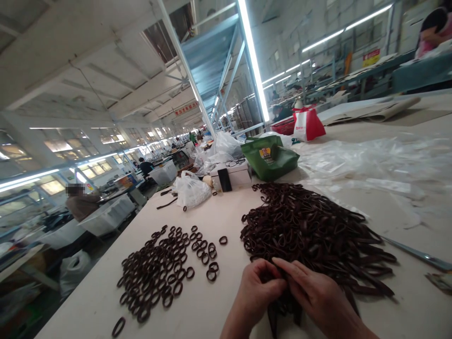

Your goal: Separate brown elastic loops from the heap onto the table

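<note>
My left hand (256,289) is closed in a pinch at the near edge of a heap of dark brown strap loops (307,226). Close against it, my right hand (318,294) has its fingers pressed together, pointing left. Between the two hands is a dark brown strap (282,301), mostly covered by the fingers; more brown strap hangs below them. Small dark brown rings (155,270) lie in a loose group to the left on the pale table (212,310). One ring (118,326) lies apart near the table's left edge.
A long metal tool (416,252) lies right of the heap. Behind it are a green bag (271,162), a white box (242,174) with a black phone-like object (224,180), a white plastic bag (190,190) and clear plastic sheeting (353,162). A person (81,205) sits at far left.
</note>
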A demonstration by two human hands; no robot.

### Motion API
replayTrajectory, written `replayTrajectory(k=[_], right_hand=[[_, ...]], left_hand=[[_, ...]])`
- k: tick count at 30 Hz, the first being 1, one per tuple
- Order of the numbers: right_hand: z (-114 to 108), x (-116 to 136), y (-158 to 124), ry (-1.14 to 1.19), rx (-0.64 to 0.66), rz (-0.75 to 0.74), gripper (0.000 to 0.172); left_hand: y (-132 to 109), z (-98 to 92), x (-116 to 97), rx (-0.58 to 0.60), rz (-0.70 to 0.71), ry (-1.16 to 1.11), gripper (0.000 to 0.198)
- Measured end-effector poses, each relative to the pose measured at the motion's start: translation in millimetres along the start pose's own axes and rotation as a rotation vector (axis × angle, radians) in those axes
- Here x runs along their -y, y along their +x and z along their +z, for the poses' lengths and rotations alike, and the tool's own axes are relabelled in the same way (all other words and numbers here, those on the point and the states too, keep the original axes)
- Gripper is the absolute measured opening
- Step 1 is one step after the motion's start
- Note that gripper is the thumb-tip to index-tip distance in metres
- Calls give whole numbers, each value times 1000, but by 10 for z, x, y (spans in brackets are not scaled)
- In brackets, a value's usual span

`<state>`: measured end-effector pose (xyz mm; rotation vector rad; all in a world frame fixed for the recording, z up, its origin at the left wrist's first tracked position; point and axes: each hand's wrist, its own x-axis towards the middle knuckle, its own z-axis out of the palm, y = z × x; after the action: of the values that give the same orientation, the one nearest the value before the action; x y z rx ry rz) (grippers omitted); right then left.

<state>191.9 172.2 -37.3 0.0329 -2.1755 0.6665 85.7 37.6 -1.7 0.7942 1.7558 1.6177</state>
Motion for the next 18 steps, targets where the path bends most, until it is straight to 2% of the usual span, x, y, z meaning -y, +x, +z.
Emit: replayTrajectory(k=[3, 7, 13, 16, 18], right_hand=[[29, -62, -39, -53, -71, 31, 31], [42, -95, -24, -65, -84, 81, 28], [26, -138, 43, -110, -99, 24, 36], [-2, -258, -25, -56, -74, 4, 33], [27, -330, -70, 11, -70, 45, 28]], left_hand=[[-27, 30, 8, -17, 72, 67, 15], [-42, 70, 30, -60, 191, 241, 9], [-29, 66, 16, -53, 206, 232, 9], [6, 100, 7, -71, 196, 246, 12], [9, 146, 12, -87, 178, 257, 13]])
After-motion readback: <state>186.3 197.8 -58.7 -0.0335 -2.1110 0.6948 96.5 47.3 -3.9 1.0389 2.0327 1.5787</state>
